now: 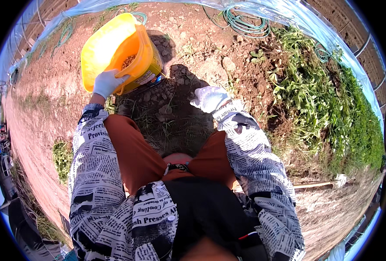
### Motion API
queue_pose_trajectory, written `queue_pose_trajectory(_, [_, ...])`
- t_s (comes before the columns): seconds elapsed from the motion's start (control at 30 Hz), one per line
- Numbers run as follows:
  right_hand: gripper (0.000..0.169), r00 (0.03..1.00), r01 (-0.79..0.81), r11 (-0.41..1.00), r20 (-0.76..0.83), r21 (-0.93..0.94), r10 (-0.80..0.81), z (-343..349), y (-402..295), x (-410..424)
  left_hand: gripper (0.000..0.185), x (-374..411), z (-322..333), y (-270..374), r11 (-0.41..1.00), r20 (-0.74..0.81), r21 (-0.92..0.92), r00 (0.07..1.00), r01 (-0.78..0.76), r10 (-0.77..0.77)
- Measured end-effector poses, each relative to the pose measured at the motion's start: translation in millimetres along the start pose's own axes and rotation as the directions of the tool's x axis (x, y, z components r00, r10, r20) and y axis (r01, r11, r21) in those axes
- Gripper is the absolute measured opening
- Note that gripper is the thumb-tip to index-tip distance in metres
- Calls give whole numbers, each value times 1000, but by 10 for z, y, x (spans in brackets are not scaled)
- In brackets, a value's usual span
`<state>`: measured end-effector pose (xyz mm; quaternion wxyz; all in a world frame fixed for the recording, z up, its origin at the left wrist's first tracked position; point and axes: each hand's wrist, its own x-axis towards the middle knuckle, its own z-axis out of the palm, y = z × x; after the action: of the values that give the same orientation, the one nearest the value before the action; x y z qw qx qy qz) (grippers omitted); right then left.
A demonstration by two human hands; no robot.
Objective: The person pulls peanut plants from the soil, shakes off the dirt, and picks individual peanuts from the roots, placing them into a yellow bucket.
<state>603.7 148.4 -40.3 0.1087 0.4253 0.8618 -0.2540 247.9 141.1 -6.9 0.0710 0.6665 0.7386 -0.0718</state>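
A yellow plastic bucket [149, 62] stands tilted towards me on the soil at the upper left, its wide mouth facing me. Inside lie small tan pods [128, 61] that look like peanuts. My left hand [108, 83], in a white glove, grips the bucket's near rim. Printed colour and writing cover the bucket's outer side. To the right, my right hand [211, 98], also gloved in white, hovers over shaded clods with its fingers loosely bent and a little apart. Nothing shows in it, though its palm side is hidden. Both hands are apart from each other.
Uprooted leafy plants [297, 81] with brown roots lie heaped at right, beside standing green plants [364, 127]. A coiled green hose [245, 21] lies near the blue plastic sheeting [287, 11]. At lower right rests a wooden handle [312, 186]. My knees flank a grassy patch [163, 125].
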Motion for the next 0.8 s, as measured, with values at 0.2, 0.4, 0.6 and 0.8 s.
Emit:
queue_pose_trajectory(0.2, [39,991,88,979,-114,186,-67,-127,-93,34,52,-92,84,-213,994,-32,-93,998,55,-58])
queue_pose_trajectory(0.4, [39,993,-114,982,0,149,115,-80,58,212,54,-3,128,-149,995,-28,-63,997,73,-75])
queue_pose_trajectory(0.6, [40,994,45,990,-101,134,-32,61,-68,137,55,21,224,-194,996,-34,-41,996,76,-77])
queue_pose_trajectory(0.8, [42,984,-172,984,-41,43,174,-67,-59,-163,56,-83,261,-68,1000,-177,11,984,-24,25])
